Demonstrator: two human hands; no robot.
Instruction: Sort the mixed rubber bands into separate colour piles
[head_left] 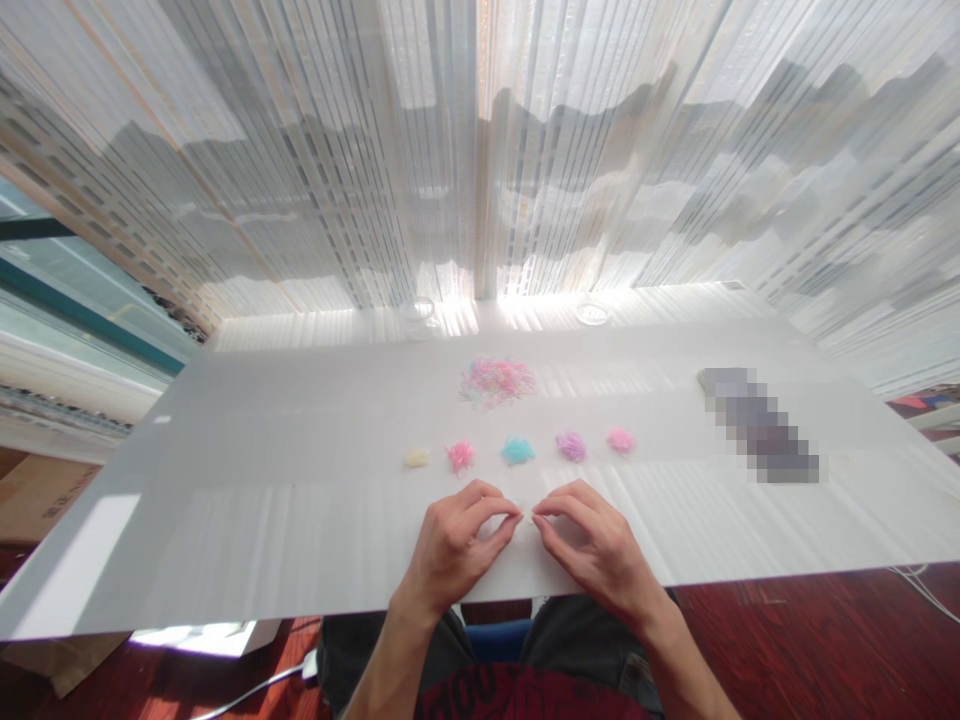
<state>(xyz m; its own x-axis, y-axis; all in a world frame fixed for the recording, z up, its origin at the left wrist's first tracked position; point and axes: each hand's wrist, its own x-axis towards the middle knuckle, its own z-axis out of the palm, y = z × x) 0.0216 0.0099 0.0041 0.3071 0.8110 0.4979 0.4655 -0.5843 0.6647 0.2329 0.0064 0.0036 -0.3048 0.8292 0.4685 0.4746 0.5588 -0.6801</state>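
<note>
My left hand (469, 535) and my right hand (589, 535) are held close together above the near part of the white table (300, 520). Each has thumb and forefinger pinched, tips almost meeting. Whatever lies between the tips is too small to make out. Just beyond the hands runs a row of small heaps of thin, thread-like pieces: a pale yellow heap (417, 457), a hot pink heap (460, 456), a turquoise heap (517, 449), a purple heap (571, 446) and a light pink heap (621, 440). Farther back sits a larger mixed-colour pile (496, 382).
A pixelated, blurred-out object (757, 425) lies on the table's right side. Two clear round items, a left one (420, 308) and a right one (592, 314), are at the back edge by a sheer curtain (435, 200). A cardboard box (49, 495) stands at left.
</note>
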